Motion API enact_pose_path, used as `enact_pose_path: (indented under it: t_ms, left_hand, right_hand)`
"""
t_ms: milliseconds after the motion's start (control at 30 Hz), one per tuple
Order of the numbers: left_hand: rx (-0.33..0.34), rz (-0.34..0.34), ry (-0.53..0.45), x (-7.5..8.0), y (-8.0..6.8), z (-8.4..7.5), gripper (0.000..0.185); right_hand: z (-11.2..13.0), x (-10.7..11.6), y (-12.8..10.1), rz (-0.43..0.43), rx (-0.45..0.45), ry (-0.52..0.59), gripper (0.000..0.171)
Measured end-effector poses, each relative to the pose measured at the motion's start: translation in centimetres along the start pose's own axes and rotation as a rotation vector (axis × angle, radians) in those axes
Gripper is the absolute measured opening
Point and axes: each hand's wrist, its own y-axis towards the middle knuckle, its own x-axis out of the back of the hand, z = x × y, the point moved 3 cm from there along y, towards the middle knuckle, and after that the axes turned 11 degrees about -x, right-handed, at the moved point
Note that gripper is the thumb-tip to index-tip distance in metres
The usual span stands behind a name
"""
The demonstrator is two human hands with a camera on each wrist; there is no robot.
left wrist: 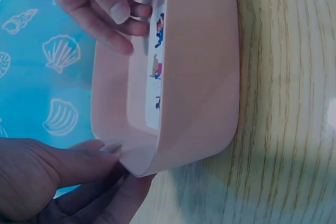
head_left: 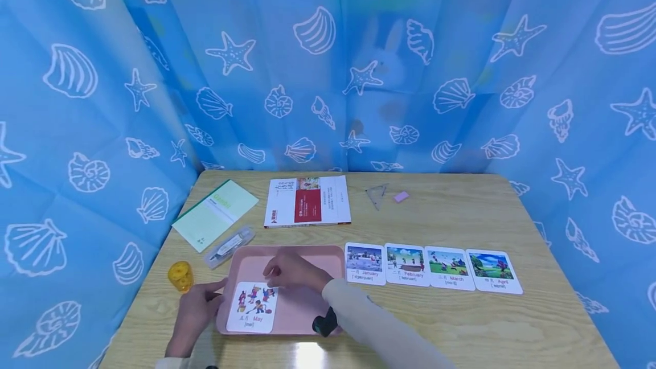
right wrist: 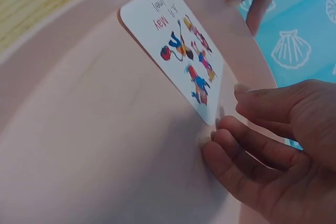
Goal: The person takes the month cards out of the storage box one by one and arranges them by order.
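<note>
Four month cards are already lying in a row on the table (head_left: 461, 323), running toward three o'clock from the pink tray (head_left: 307, 312): the January card (head_left: 365, 263) just beside the tray's edge, then the February card (head_left: 407, 265), the March card (head_left: 449, 268) and the April card (head_left: 495, 271), each close to its neighbour. So I am judging the laying-out as partly done, with the May card (head_left: 252, 307) next in order and not yet lifted; it is lying flat on the tray floor at about seven o'clock within the tray. I am reaching with my right hand (head_left: 292, 271) to the card's far edge, fingers loosely curled and their tips resting at that edge (the right wrist view shows the fingertips (right wrist: 220, 129) touching the card's end, nothing pinched as yet). I am steadying the tray with my left hand (head_left: 197, 307) at its nine o'clock rim, thumb over the lip and fingers under the corner. Whether more cards lie beneath May, I cannot tell. What is left, as I read it, is setting May down at three o'clock of April.
</note>
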Motion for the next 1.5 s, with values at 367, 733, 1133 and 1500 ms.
enact_pose_path:
  t_ms: [367,733,1133,1500]
  left_hand:
    - [0.126,-0.003,-0.125,-0.8,0.4,0.6,0.031]
    - [0.135,-0.007,-0.149,-1.0,0.3,0.7,0.026]
    - [0.134,0.007,-0.137,-0.7,0.1,0.5,0.027]
    - [0.089,0.008,-0.106,-0.2,0.3,0.4,0.026]
  right_hand:
    - [0.3,-0.8,-0.6,0.012,-0.080,-0.040,0.016]
    - [0.3,0.0,-1.2,0.000,-0.112,0.159,0.016]
    - [-0.6,2.2,-2.1,0.023,-0.109,0.268,0.010]
    - [-6.3,12.2,-5.2,-0.135,-0.193,0.306,0.010]
